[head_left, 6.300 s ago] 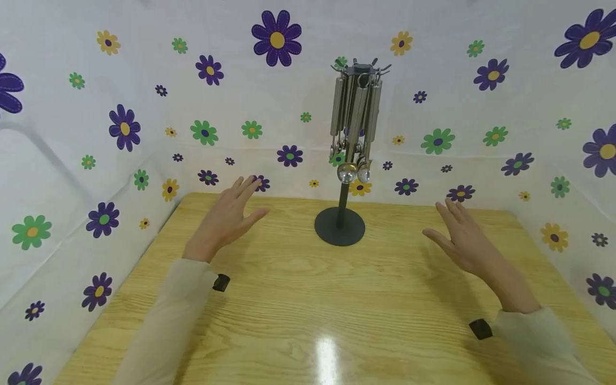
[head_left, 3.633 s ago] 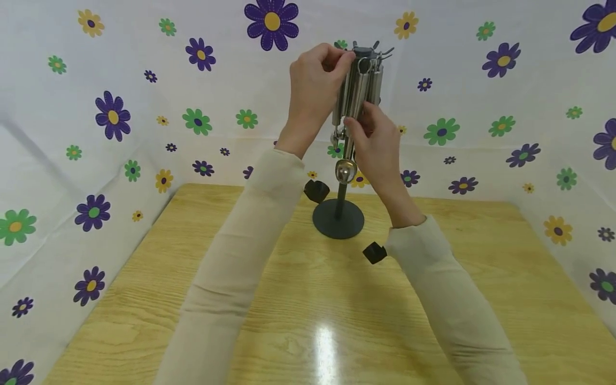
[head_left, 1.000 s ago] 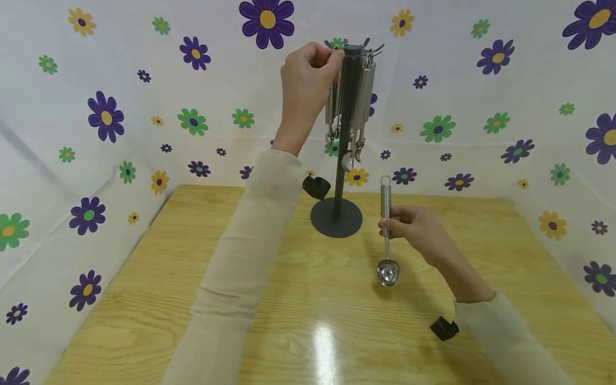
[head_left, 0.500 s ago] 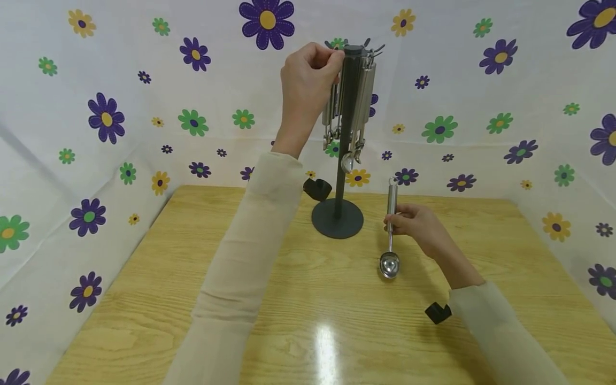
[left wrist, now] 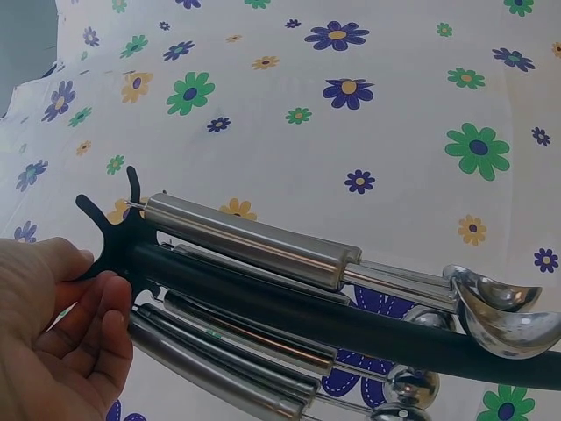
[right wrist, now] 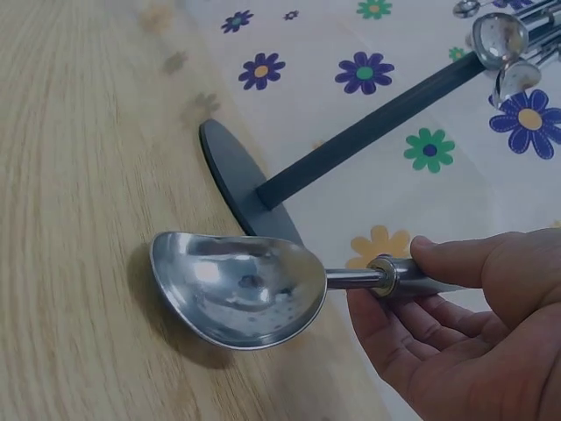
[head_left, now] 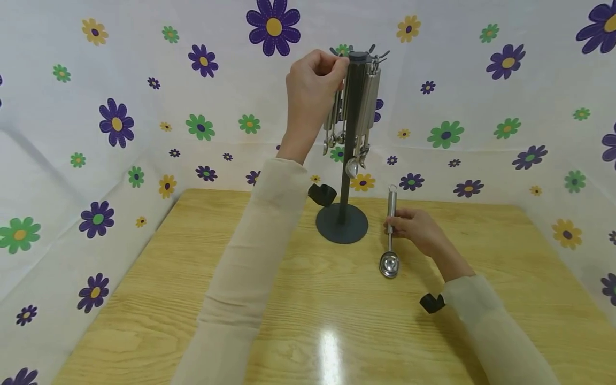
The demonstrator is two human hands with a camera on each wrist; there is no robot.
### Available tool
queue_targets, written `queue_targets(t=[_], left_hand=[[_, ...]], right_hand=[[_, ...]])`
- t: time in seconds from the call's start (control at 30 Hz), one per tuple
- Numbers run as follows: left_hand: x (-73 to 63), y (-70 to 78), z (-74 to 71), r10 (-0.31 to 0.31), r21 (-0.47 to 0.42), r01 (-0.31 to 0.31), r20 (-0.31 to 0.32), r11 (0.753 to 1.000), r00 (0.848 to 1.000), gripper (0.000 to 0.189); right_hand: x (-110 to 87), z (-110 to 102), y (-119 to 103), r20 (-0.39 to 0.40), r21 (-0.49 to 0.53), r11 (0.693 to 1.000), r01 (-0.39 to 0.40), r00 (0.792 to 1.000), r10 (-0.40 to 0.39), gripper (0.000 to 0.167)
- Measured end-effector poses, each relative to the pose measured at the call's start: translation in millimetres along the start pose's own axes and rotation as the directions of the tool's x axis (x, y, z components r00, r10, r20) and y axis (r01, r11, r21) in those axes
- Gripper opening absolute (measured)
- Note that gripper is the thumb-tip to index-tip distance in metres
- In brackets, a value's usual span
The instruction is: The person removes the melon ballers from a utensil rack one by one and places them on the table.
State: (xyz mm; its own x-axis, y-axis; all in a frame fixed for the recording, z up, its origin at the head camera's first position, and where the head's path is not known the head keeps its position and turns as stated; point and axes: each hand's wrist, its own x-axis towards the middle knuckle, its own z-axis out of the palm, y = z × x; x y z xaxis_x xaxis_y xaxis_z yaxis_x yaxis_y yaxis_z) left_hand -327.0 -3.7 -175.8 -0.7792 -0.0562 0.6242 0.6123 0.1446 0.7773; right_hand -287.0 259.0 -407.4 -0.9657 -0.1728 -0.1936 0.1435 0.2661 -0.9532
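Observation:
My left hand point(head_left: 313, 88) pinches a hook arm at the top of the dark utensil stand point(head_left: 355, 96). In the left wrist view, thumb and fingertips close on the stand's hooked crown point(left wrist: 127, 250). My right hand point(head_left: 421, 235) holds a steel ice cream scoop point(head_left: 389, 264) by its handle, right of the stand. The scoop's ring end points up and its bowl hangs low by the tabletop; I cannot tell whether it touches. In the right wrist view the hollow of the bowl point(right wrist: 245, 285) faces the camera. Several steel utensils point(head_left: 368, 101) hang from the stand.
The stand's round base point(head_left: 327, 227) rests near the back edge of the wooden table point(head_left: 269, 326). A flower-patterned cloth point(head_left: 216, 85) rises behind and at both sides. A black wrist camera point(head_left: 432, 303) sits by the right cuff.
Both hands rose from beside the stand to it. My left took hold of its top, while my right took the scoop off and carried it down to the right. Recently the scoop moved only slightly.

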Motion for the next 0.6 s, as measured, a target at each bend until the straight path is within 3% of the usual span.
queue_targets(t=[0.37, 0.6], left_hand=[[-0.5, 0.7, 0.1, 0.005, -0.004, -0.005, -0.009, 1.000, 1.000, 0.015], [-0.9, 0.7, 0.6, 0.004, -0.002, -0.004, -0.006, 1.000, 1.000, 0.015]], right_hand=[[17.2, -4, 11, -0.031, -0.033, 0.998, -0.056, 0.998, 0.055, 0.048], [22.2, -5, 19, -0.090, -0.204, 0.974, -0.094, 0.993, 0.077, 0.044]])
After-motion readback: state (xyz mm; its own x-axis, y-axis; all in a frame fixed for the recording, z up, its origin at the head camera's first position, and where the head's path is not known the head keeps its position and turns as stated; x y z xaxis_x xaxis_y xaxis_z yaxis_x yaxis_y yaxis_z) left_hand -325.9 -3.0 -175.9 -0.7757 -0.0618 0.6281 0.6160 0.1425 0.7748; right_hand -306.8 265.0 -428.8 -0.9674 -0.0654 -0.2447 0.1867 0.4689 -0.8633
